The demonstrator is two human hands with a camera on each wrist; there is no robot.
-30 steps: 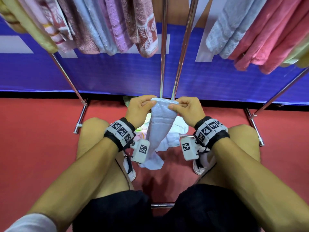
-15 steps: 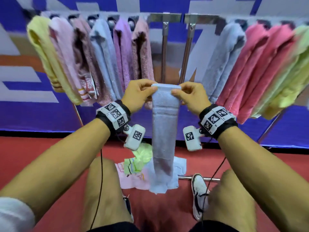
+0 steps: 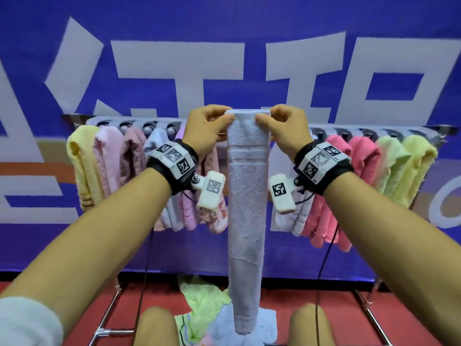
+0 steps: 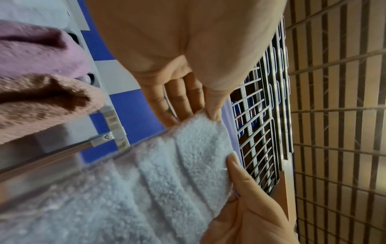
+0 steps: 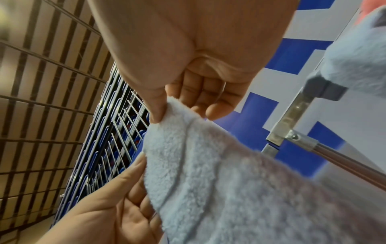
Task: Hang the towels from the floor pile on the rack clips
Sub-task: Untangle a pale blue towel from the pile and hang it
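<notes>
The left hand (image 3: 208, 126) pinches one top corner of the pale blue towel (image 3: 245, 196) between thumb and fingers. The right hand (image 3: 284, 126) pinches the other corner. Both grips are narrow and tight on the cloth. Two pinches keep the top edge flat, probably so it can slide into a clip. The towel hangs straight down toward 6 o'clock, up in front of the rack (image 3: 374, 129), in the gap between hung towels. More towels wait in the floor pile (image 3: 199, 303).
</notes>
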